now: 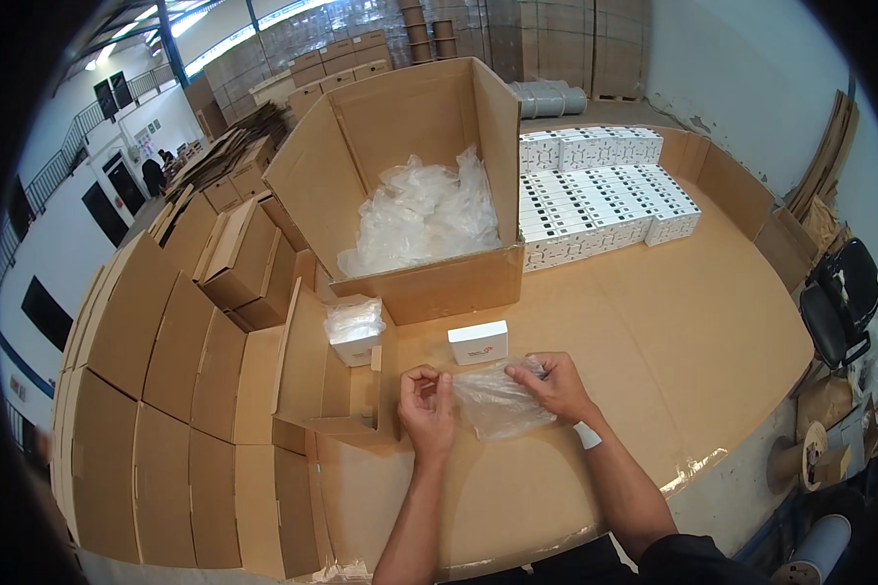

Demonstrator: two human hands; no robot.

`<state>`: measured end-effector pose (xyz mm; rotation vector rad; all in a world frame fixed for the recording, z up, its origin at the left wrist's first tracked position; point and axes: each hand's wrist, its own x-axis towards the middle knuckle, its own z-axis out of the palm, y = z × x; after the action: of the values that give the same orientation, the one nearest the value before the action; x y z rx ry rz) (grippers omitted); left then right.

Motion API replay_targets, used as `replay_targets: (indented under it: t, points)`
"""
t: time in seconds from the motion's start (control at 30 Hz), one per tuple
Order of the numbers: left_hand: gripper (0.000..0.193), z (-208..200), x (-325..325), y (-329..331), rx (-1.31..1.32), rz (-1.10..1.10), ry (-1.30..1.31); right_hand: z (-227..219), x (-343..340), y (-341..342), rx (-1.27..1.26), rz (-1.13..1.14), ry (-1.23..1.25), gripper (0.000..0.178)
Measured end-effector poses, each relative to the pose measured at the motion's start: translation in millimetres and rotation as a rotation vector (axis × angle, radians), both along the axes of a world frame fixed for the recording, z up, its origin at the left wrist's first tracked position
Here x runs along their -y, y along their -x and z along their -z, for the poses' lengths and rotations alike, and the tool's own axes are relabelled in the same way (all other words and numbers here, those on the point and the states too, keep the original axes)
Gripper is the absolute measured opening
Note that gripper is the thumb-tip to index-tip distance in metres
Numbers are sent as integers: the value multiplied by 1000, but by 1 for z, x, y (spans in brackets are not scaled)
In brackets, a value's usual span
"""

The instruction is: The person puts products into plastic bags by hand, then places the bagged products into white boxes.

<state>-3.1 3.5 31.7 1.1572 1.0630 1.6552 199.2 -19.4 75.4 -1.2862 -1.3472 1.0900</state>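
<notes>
My right hand (562, 388) grips the upper right of a clear plastic bag (502, 408) between thumb and fingers. At the bag's left edge, my left hand (425, 408) is closed with curled fingers, the thumb against the plastic. The bag looks flat and thin, stretched between both hands above the cardboard-covered table. Just beyond it a small white box (478, 343) stands upright. To the left, an open brown carton (337, 425) holds white boxes wrapped in clear plastic (354, 327).
A large open carton (429, 288) full of clear plastic bags (419, 210) stands at the back. Right of it, many white boxes (605, 210) are stacked in rows. Brown cartons (166, 429) line the table's left side. A black chair (839, 302) stands at far right.
</notes>
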Motion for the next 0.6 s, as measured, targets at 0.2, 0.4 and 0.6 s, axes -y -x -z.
replay_targets:
  t: [0.2,0.4,0.6]
  points:
    - [19,-28,21,-9,-760,-22,-413,13,1,4,-41,-87,1,25]
    - [15,-26,23,-8,-556,142,-88,26,-10,-4,-269,85,-137,17]
    - [17,-9,14,0,-236,22,31,22,-12,-14,-398,44,-145,14]
